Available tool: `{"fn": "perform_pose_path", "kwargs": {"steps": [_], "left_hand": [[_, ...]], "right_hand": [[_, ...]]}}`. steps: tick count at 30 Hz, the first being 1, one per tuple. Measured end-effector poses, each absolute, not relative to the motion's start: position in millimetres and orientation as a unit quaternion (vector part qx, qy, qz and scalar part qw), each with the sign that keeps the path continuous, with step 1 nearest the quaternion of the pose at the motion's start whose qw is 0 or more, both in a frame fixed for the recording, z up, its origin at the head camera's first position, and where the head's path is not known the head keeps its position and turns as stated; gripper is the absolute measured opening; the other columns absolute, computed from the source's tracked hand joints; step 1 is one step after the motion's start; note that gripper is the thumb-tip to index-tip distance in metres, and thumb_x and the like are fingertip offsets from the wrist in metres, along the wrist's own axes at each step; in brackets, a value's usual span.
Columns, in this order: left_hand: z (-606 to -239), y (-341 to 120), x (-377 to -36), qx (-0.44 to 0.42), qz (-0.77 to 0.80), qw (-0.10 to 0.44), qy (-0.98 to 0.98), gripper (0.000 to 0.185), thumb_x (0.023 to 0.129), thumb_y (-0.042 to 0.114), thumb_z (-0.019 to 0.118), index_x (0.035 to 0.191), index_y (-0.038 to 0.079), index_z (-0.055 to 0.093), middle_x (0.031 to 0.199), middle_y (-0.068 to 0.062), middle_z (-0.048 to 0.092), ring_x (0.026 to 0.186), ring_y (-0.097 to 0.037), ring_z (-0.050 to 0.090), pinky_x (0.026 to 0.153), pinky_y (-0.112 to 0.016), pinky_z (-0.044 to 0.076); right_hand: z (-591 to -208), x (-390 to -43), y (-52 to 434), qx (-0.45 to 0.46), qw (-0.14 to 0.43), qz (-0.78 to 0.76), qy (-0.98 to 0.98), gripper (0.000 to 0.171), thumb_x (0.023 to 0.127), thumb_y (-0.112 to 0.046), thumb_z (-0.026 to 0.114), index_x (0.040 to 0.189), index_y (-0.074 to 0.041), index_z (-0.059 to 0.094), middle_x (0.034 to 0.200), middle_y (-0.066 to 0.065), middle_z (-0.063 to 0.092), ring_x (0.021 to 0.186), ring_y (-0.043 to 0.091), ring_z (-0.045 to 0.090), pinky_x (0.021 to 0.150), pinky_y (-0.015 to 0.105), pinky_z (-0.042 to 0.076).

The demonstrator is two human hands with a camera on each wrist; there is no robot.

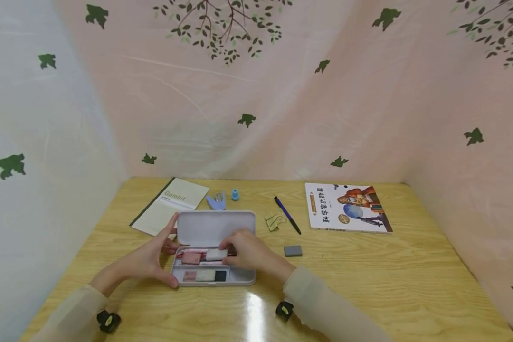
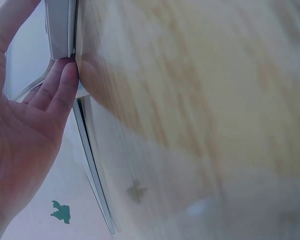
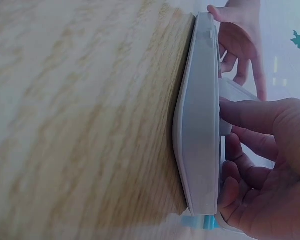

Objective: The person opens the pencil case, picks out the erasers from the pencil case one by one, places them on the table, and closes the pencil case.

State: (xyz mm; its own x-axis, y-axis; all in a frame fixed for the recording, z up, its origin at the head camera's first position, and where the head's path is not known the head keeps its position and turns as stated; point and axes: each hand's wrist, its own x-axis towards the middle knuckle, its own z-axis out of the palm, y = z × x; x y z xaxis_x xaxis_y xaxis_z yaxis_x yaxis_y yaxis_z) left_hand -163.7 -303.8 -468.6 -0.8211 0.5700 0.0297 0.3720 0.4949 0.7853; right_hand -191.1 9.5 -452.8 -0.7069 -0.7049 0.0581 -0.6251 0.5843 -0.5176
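A white pencil case (image 1: pixel 241 276) lies with its lid (image 1: pixel 215 223) raised. My left hand (image 1: pixel 149 256) holds its left side, thumb at the front corner and fingers by the hinge and lid. Within the case, my right hand (image 1: pixel 252 254) pinches a white eraser (image 1: pixel 215 255) between thumb and fingers; in the right wrist view the white eraser (image 3: pixel 226 127) shows just above the rim. A pink eraser (image 1: pixel 191 258) lies to its left, over red and pink pens partly hidden. The front compartment holds an eraser in a pink, white and black sleeve (image 1: pixel 205 275).
Behind the case are a notebook (image 1: pixel 171 202), blue compass-like tool (image 1: pixel 216 202) and small blue bottle-shaped piece (image 1: pixel 235 195). To the right lie gold binder clips (image 1: pixel 273 222), a blue pen (image 1: pixel 288 215), grey eraser (image 1: pixel 293 251) and picture book (image 1: pixel 348 209).
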Motion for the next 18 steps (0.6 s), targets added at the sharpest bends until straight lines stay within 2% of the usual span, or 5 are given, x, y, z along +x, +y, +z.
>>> {"fn": "perform_pose_path", "kwargs": {"steps": [7,12,18], "left_hand": [[-468.0,-304.1,-162.9,0.277,0.42,0.116,0.856,0.151,0.065,0.031,0.098,0.161,0.013,-0.018,0.151,-0.029,0.032,0.114,-0.028,0.061,0.1,-0.035,0.053],[-468.6,-304.0,-163.5,0.275,0.42,0.116,0.857,0.15,0.066,0.031,0.097,0.161,0.014,-0.018,0.152,-0.029,0.031,0.115,-0.028,0.06,0.1,-0.035,0.053],[-468.4,-303.4,-164.5,0.275,0.417,0.117,0.858,0.15,0.066,0.032,0.097,0.161,0.014,-0.017,0.151,-0.029,0.032,0.115,-0.028,0.061,0.1,-0.036,0.053]], "right_hand": [[-450.6,-189.6,9.8,-0.374,0.085,-0.27,0.883,0.023,0.084,-0.017,0.084,0.106,-0.012,0.078,0.095,-0.006,0.073,0.085,0.005,0.055,0.084,0.023,0.045],[-448.4,-188.0,12.4,-0.368,0.098,-0.289,0.878,0.024,0.084,-0.015,0.084,0.106,-0.011,0.077,0.094,-0.006,0.07,0.085,0.004,0.056,0.082,0.02,0.047],[-435.5,-181.6,21.2,-0.365,0.129,-0.31,0.868,0.022,0.086,-0.013,0.081,0.107,-0.009,0.076,0.091,-0.006,0.065,0.079,0.006,0.055,0.07,0.017,0.049]]}}
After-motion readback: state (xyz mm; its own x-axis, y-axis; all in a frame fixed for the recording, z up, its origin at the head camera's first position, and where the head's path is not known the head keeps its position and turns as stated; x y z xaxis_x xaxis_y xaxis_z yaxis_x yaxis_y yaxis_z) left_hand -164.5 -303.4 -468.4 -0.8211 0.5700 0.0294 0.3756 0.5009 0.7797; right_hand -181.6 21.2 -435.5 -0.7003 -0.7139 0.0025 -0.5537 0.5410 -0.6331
